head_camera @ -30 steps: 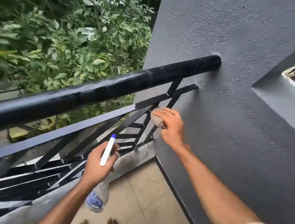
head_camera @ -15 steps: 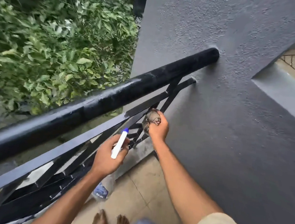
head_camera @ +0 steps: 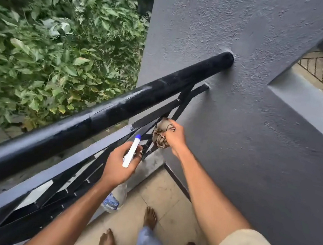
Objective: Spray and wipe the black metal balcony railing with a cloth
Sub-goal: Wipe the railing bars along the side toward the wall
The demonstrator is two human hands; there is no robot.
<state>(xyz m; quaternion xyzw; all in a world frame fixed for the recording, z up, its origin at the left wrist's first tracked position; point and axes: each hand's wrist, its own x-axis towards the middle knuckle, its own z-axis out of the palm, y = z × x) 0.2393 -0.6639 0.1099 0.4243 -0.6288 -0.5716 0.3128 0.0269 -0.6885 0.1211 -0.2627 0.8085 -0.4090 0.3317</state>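
Foliage point(head_camera: 60, 50) fills the left behind the black railing point(head_camera: 96, 119), which runs diagonally to a grey wall point(head_camera: 256, 133). Left hand point(head_camera: 119, 168) grips a spray bottle point(head_camera: 131, 153) beside the lower bars. Right hand point(head_camera: 175, 138), just beyond, clutches a bunched cloth point(head_camera: 160, 134) against the bars near the wall.

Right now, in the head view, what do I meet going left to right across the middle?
Leafy bushes → left hand holding the spray bottle → crumpled cloth → right hand → grey wall.
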